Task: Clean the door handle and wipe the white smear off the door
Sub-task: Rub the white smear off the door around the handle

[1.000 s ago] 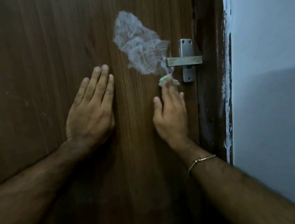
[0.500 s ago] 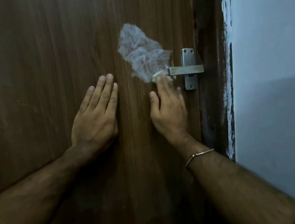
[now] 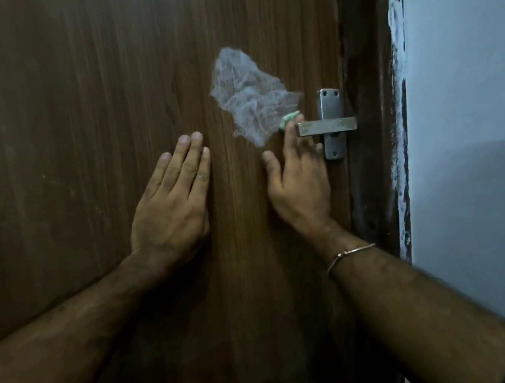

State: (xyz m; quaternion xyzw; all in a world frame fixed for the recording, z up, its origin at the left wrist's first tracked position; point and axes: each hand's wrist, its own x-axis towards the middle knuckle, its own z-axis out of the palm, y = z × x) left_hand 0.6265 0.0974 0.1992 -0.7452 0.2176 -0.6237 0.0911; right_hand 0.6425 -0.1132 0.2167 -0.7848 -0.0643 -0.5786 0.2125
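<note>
A white smear [image 3: 249, 98] covers a patch of the brown wooden door [image 3: 100, 79], just left of the metal lever handle [image 3: 327, 127]. My right hand [image 3: 299, 181] presses a small pale green cloth [image 3: 289, 118] flat against the door at the smear's right edge, under the tip of the lever. Most of the cloth is hidden beneath my fingers. My left hand [image 3: 175, 198] lies flat on the door with fingers together, below and left of the smear, holding nothing.
The dark door frame [image 3: 373, 142] runs down the right of the handle, with flaking white paint along its edge. A pale wall [image 3: 473, 122] lies beyond it. A thin metal bangle [image 3: 347, 255] sits on my right wrist.
My right hand has slid the green cloth upward from below the handle to the smear's right edge beside the lever tip. My left hand stays pressed on the door.
</note>
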